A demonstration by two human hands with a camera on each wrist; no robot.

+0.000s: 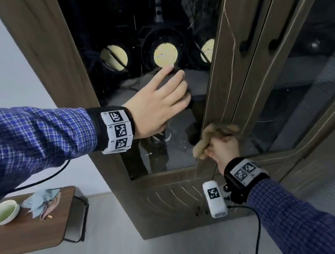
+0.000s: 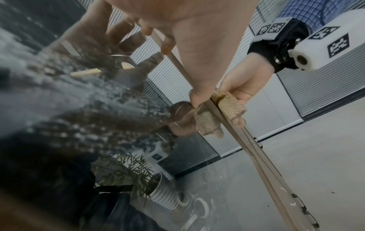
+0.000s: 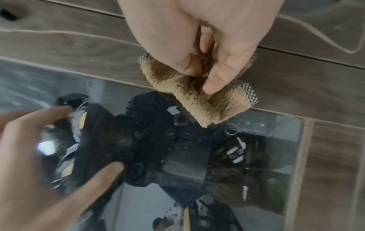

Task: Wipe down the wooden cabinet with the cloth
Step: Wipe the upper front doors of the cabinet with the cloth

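Note:
The wooden cabinet (image 1: 223, 74) stands upright with dark glass doors. My left hand (image 1: 161, 102) lies flat against the left door's glass (image 1: 114, 11), fingers straight and spread. My right hand (image 1: 222, 148) grips a bunched tan cloth (image 1: 205, 140) and holds it against the door's wooden stile beside the glass edge. In the right wrist view the cloth (image 3: 199, 100) is pinched between thumb and fingers and overlaps the wood frame (image 3: 79, 53) and the glass. The left wrist view shows my left palm (image 2: 197, 46) on the pane, with the cloth (image 2: 231, 107) and right hand beyond it.
Two black door handles (image 1: 248, 30) sit higher on the middle stiles. A small wooden side table (image 1: 39, 238) at lower left carries a green-tea cup (image 1: 4, 212) and a pale blue figurine (image 1: 44, 202). Black cables hang from both wrists. Grey floor lies below the cabinet.

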